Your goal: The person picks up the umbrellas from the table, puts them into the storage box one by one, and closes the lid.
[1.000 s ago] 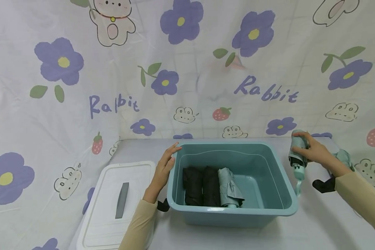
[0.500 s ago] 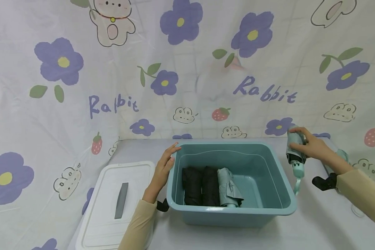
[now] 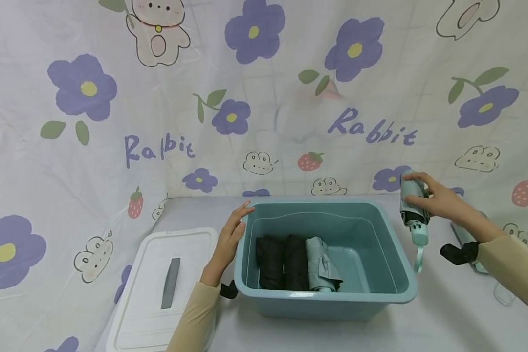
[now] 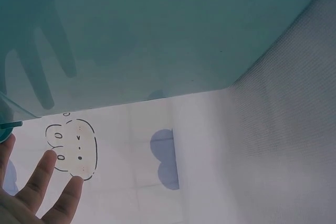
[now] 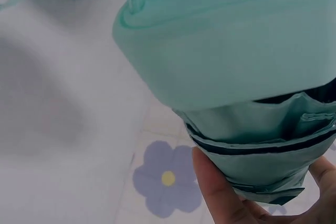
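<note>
My right hand (image 3: 444, 201) grips a folded pale teal umbrella (image 3: 411, 193) by its cloth, to the right of the bin and above the table. Its mint handle and strap hang downward; in the right wrist view the handle (image 5: 226, 40) fills the top. My left hand (image 3: 229, 239) rests at the left rim of the teal plastic bin (image 3: 325, 305), its fingers spread in the left wrist view. Inside the bin, on the left, two black folded umbrellas (image 3: 270, 264) lie side by side. Against them lies another pale teal folded umbrella (image 3: 321, 264).
A white lid (image 3: 149, 303) with a grey handle lies left of the bin. Partly hidden behind the right forearm is another teal item (image 3: 464, 234) on the table, with a clear loop-like piece (image 3: 504, 293) near it. A patterned cloth (image 3: 286, 98) hangs behind.
The right hand has moved slightly left and upward with the umbrella, closer to the bin's right side. My left hand and the bin have stayed nearly still.
</note>
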Available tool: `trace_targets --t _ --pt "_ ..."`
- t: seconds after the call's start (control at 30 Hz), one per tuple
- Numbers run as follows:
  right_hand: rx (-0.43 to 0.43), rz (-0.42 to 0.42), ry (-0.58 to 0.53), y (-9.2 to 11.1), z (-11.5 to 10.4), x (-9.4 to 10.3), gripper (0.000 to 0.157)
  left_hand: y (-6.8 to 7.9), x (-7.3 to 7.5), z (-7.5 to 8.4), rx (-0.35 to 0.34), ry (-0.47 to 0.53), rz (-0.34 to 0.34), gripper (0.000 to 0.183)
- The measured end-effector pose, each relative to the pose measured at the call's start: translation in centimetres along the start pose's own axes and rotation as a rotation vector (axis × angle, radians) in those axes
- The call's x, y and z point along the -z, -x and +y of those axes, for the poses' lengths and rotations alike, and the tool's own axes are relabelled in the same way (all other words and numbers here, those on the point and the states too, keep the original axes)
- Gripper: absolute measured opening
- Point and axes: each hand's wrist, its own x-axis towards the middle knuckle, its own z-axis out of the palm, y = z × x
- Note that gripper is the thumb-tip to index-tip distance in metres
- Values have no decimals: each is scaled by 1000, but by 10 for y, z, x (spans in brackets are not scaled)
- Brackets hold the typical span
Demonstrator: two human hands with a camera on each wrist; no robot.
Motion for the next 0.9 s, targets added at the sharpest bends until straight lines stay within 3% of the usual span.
trace_targets --t 0.17,0.43,0.53,0.73,0.9 --pt "1 -2 2 2 -6 -1 63 -1 2 25 1 34 0 38" --pt "11 -7 23 4 -14 -3 62 1 -1 -7 12 -1 -3 42" --pt "13 -5 6 5 -18 -4 62 1 -1 -12 13 11 -1 44" --pt "28 -9 -27 7 -27 -5 61 1 -2 -11 15 10 -2 41" --pt "45 -24 -61 9 -36 -10 59 1 0 5 19 19 -5 38"
